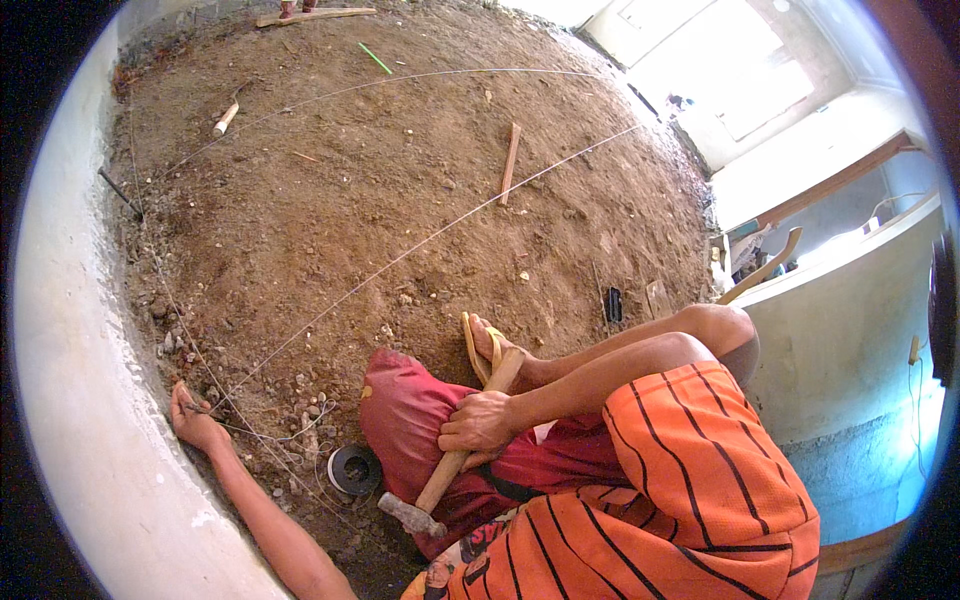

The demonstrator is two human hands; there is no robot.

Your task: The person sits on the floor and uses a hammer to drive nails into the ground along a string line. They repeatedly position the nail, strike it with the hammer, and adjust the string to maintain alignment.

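Observation:
My right hand is closed round the wooden handle of a hammer, which rests across my red-clothed leg with its metal head toward me. At the foot of the left wall, my left hand is closed, its fingers round a thin dark rod partly hidden by them. Beside that hand, a taut white string comes in low over the dirt and meets other strands. Loose loops of string lie between the hand and a black-rimmed spool, which sits on the ground near my leg.
Another dark rod leans by the left wall, with string near it. On the dirt floor lie a wood strip, a wooden-handled tool, a green stick and a black object. A low wall stands right.

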